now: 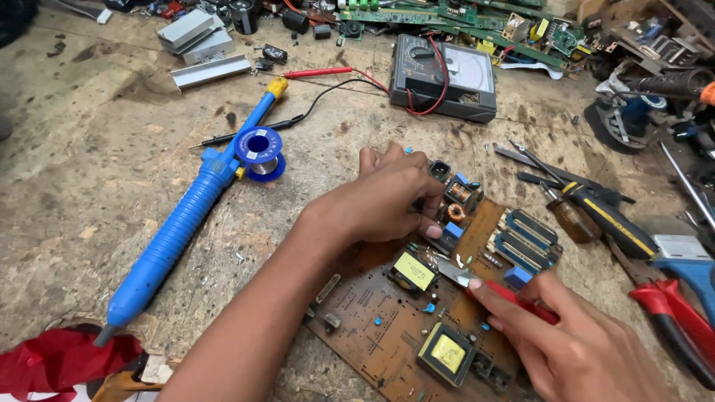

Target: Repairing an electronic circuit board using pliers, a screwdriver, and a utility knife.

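- While scanning from the left edge: red cloth (52,361) at lower left, then a blue desoldering pump (182,223) lying diagonally, tip at lower left, yellow plunger end toward upper centre.
- Blue solder spool (259,152) resting against the pump's upper part; black test probe (246,132) and red test probe (316,73) just above, leads running right to an analog multimeter (445,77) at upper centre.
- Left hand (387,197) at centre frame, reaching in from lower left, fingers curled and pressing on the upper corner of the brown circuit board (387,320); whether anything is pinched under the fingertips cannot be told.
- Circuit board lying flat on the workbench (89,171), long axis running from lower centre up toward the right, yellow-topped transformers in its middle and lower parts, blue blocks at its right edge.
- Right hand (573,342) at lower right, closed around red-handled pliers (491,286), the metal tip pointing up-left and touching the board just right of the upper yellow transformer (414,271).
- Pliers' tip just below the left hand's fingertips, so both hands meet over the board's upper half; right hand nearer the transformer.
- Farther right: black-and-yellow screwdriver (607,219), then blue- and red-handled pliers (681,298) at the right edge.
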